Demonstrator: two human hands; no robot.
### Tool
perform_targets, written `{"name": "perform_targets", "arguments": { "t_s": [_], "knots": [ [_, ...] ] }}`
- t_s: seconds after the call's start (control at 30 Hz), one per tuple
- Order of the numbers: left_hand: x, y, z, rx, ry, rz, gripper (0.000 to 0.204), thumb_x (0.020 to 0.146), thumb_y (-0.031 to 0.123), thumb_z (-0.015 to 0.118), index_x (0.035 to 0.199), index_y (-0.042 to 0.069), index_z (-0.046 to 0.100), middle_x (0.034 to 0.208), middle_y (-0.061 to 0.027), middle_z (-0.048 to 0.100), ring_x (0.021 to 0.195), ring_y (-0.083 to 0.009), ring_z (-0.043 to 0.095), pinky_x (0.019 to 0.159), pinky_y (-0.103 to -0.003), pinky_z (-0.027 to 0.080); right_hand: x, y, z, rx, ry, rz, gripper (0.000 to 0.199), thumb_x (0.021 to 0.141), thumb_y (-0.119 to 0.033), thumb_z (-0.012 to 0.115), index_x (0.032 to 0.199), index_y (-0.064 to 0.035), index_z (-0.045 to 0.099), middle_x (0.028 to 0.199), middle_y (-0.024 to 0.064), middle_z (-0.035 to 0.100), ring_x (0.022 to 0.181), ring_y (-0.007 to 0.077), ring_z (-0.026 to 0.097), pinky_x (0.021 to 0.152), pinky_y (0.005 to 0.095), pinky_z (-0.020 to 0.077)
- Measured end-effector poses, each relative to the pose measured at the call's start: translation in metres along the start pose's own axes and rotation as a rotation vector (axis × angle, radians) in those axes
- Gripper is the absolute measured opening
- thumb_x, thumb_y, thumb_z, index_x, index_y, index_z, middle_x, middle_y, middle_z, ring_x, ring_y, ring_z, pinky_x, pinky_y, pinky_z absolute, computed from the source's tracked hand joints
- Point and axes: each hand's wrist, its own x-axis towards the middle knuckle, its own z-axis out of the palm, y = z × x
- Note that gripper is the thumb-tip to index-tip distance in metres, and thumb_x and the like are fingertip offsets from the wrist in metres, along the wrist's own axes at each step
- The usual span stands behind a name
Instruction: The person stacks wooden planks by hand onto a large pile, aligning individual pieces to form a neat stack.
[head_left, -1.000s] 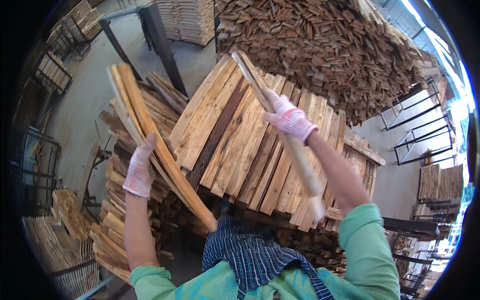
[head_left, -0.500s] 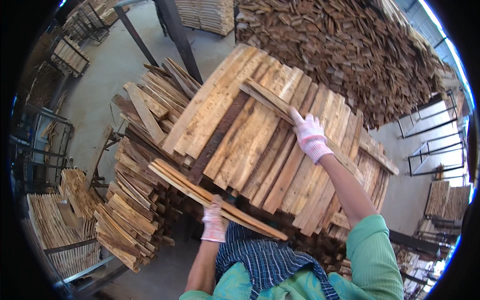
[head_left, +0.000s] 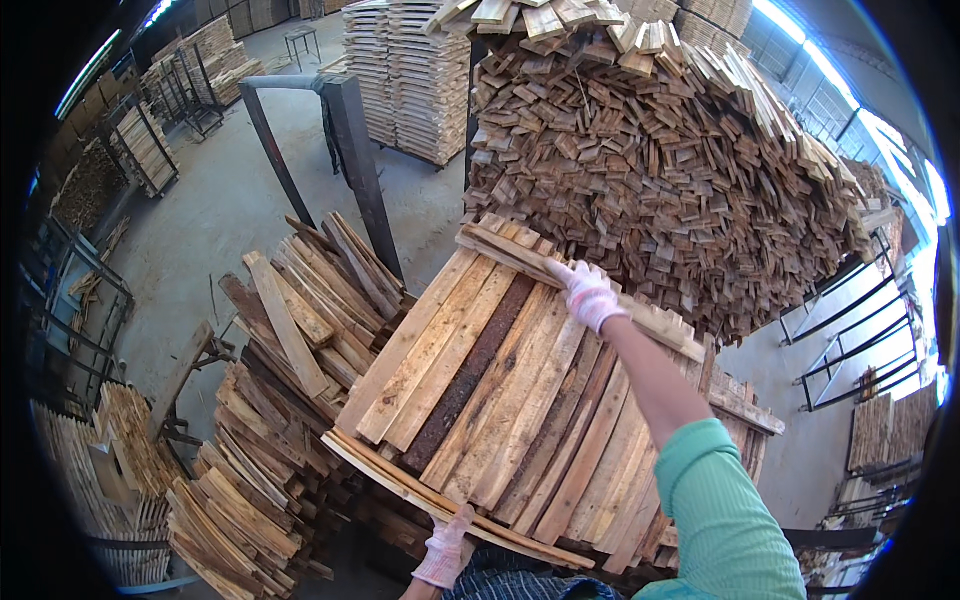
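Note:
A row of rough wooden planks (head_left: pixel 500 395) lies side by side in front of me, one of them dark with bark. Across their far ends rests a wooden board (head_left: pixel 508 250), and my right hand (head_left: pixel 588 295), in a pale pink-white glove, is closed over it. Along the near ends run narrow wooden boards (head_left: pixel 390 482), seemingly two face to face, touching or very close to the planks. My left hand (head_left: pixel 445 550), also gloved, grips these from the near side with the thumb on top. Its fingers underneath are partly hidden.
Loose planks (head_left: pixel 260 480) lie heaped at the left. A dark metal frame (head_left: pixel 360 160) stands beyond them. A tall pile of short wood pieces (head_left: pixel 650 180) rises behind the row, and another crosswise board (head_left: pixel 745 408) lies at its right. Metal racks (head_left: pixel 860 330) stand farther right.
My right hand has slid the crosswise board away from me to the planks' far ends. My left hand has brought its boards against or near the near ends. The view has tilted up.

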Motion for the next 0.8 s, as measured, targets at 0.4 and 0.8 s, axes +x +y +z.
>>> {"name": "perform_targets", "arguments": {
  "t_s": [0.4,0.8],
  "knots": [
    [-0.066,0.097,0.019,0.042,0.063,-0.166,0.049,0.086,0.003,0.074,0.127,0.002,0.047,0.107,-0.0125,0.065,0.094,-0.0267,0.068,0.078,-0.043,0.063,0.002,0.0,0.005,-0.011,-0.142,-0.086,0.069,0.095,-0.022,0.06,0.155,-0.038,0.032,0.143,0.0243,0.047,0.13,0.0448,0.049,0.105,0.0536,0.0434],
    [-0.027,0.1,0.026,0.0,-0.096,-0.191,0.053,0.089,0.012,0.074,0.136,0.014,0.05,0.119,-0.0109,0.064,0.108,-0.0322,0.066,0.087,-0.055,0.06,-0.292,0.108,0.004,0.136,0.142,0.407,0.067,0.088,-0.029,0.07,0.149,-0.0302,0.043,0.142,0.0206,0.048,0.132,0.0411,0.045,0.11,0.0536,0.0372]
  ]
}}
